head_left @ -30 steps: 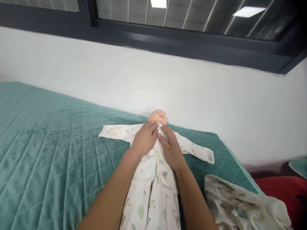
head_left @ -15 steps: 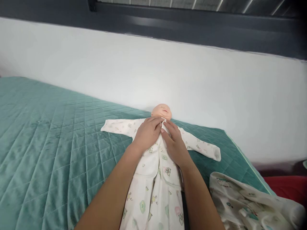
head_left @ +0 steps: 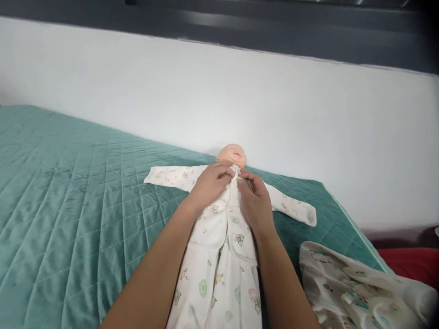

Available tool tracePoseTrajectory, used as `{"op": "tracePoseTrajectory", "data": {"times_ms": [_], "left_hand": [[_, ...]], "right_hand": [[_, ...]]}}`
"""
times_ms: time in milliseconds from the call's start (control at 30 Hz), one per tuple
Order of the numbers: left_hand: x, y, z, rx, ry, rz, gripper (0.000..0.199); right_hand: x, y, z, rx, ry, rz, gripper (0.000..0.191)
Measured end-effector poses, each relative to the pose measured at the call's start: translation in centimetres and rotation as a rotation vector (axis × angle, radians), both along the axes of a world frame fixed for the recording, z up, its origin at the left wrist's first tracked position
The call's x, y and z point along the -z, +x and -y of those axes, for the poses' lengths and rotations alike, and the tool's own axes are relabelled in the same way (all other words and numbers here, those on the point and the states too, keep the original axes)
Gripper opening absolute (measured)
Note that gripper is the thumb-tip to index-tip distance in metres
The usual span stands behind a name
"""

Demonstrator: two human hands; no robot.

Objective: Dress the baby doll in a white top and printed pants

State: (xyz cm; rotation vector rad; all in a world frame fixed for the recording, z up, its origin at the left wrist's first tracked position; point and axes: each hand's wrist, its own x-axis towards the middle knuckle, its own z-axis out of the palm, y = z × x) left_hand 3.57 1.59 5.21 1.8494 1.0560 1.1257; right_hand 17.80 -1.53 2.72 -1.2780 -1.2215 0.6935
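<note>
A baby doll (head_left: 232, 154) lies on its back, head toward the wall. It wears a white printed baby jacket (head_left: 212, 230) with both sleeves stretched out sideways, and matching pants (head_left: 202, 290). At the jacket's neckline my left hand (head_left: 213, 183) pinches one front edge, its fingers bent just below the doll's chin. Opposite it, my right hand (head_left: 257, 201) has its thumb and fingers curled at the other front edge. The cloth rises in a small fold between the two hands. My fingers partly hide the upper chest of the jacket.
A green quilted cover (head_left: 85, 205) spreads under the doll. To the lower right lies a crumpled white printed cloth (head_left: 356, 292), with something red (head_left: 411, 267) beyond the edge. A white wall (head_left: 171, 96) stands behind, with a dark beam (head_left: 219, 29) above it.
My right hand has shifted slightly right, and its flat fingers have curled at the jacket's edge. The left fingers have bent too. The neckline cloth now stands up between them.
</note>
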Motion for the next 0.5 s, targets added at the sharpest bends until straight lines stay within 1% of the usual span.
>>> {"op": "tracePoseTrajectory", "data": {"times_ms": [67, 133, 200, 300, 367, 500], "left_hand": [[-0.3, -0.4, 0.0, 0.056, -0.031, 0.034, 0.022], [-0.5, -0.9, 0.0, 0.113, -0.046, 0.057, 0.020], [-0.6, -1.4, 0.0, 0.173, -0.057, 0.061, 0.019], [-0.6, -2.1, 0.0, 0.247, -0.061, 0.069, 0.016], [-0.4, -2.4, -0.1, 0.269, -0.062, 0.071, 0.014], [0.1, -2.5, -0.3, 0.246, -0.080, 0.062, 0.014]], "right_hand": [[-0.1, -0.1, 0.2, -0.016, 0.019, -0.085, 0.014], [-0.1, -0.1, 0.3, -0.029, 0.047, -0.112, 0.008], [-0.2, 0.0, 0.5, -0.027, 0.075, -0.091, 0.006], [-0.2, 0.2, 0.5, -0.004, 0.115, -0.032, 0.009], [-0.1, 0.2, 0.6, 0.017, 0.132, -0.005, 0.013], [0.0, 0.2, 0.6, 0.056, 0.162, 0.026, 0.017]]}}
